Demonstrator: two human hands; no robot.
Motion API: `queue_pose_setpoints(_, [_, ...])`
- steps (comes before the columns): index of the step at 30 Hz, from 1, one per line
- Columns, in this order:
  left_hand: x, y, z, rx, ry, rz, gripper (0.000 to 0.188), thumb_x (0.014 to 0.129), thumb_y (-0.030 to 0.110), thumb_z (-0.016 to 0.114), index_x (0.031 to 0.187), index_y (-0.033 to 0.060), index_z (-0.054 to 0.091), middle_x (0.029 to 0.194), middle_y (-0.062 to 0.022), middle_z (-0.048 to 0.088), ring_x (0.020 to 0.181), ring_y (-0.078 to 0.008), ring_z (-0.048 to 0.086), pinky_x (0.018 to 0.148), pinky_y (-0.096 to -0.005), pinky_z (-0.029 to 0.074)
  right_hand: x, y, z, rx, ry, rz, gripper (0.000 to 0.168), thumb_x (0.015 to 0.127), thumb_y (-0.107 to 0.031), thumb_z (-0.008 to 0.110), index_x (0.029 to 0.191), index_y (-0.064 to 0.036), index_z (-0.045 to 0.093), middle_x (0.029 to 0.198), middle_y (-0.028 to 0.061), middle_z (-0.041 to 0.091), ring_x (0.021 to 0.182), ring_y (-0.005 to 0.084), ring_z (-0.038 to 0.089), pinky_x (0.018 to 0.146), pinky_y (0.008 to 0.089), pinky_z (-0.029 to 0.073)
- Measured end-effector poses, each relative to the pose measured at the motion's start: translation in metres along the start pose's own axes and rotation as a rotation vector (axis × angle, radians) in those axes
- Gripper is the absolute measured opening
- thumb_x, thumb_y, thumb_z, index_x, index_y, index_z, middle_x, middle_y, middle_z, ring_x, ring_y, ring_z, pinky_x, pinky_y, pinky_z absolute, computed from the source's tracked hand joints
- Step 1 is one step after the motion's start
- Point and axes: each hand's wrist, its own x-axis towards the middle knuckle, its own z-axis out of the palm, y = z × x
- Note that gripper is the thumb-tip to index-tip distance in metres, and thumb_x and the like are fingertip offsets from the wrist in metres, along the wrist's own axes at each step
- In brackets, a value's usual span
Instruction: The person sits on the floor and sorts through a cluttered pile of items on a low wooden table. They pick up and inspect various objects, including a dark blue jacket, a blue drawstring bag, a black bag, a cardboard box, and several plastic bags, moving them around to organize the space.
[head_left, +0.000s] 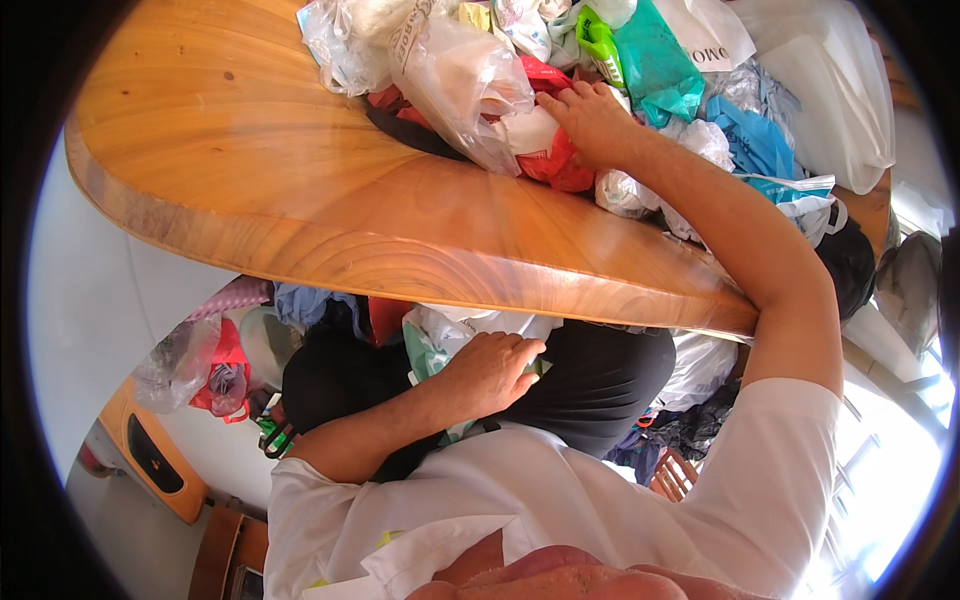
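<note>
My right hand (589, 124) reaches over the wooden table into a heap of crumpled plastic bags. Its fingers lie on a red and white plastic bag (551, 154); the thumb is hidden, and I cannot tell if anything is gripped. Beside it is a clear bag with print (465, 82), lying over something black and red. Down at my lap, my left hand (491, 375) is closed on a white and green plastic bag (427, 341) that sits between my knees. The table edge hides part of that bag.
The thick, rounded edge of the wooden table (285, 202) runs above my lap. Teal (660, 60), blue (750, 139) and large translucent bags (825, 90) fill the heap's right side. Below the table, a red bag (225, 371) lies at left and a white bag (701, 367) at right.
</note>
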Motion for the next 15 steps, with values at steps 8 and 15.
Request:
queue_pose_setpoints(8, [-0.003, 0.001, -0.008, -0.002, 0.045, 0.016, 0.037, 0.092, 0.020, 0.070, 0.122, 0.0023, 0.058, 0.099, -0.0160, 0.070, 0.095, -0.0341, 0.067, 0.086, -0.0458, 0.052, 0.007, 0.016, -0.030, 0.249, -0.372, 0.118, 0.048, 0.077, -0.033, 0.078, 0.117, -0.010, 0.069, 0.107, 0.0145, 0.074, 0.109, 0.0323, 0.069, 0.097, 0.0482, 0.049])
queue_pose_setpoints(15, [-0.006, 0.008, -0.003, 0.004, 0.100, 0.053, 0.037, 0.090, 0.017, 0.070, 0.122, 0.0016, 0.059, 0.104, -0.0182, 0.070, 0.098, -0.0379, 0.067, 0.086, -0.0479, 0.052, -0.048, 0.091, -0.089, 0.560, -0.099, 0.292, 0.049, 0.077, -0.020, 0.075, 0.122, -0.003, 0.067, 0.115, 0.0241, 0.072, 0.105, 0.0396, 0.069, 0.090, 0.0435, 0.055])
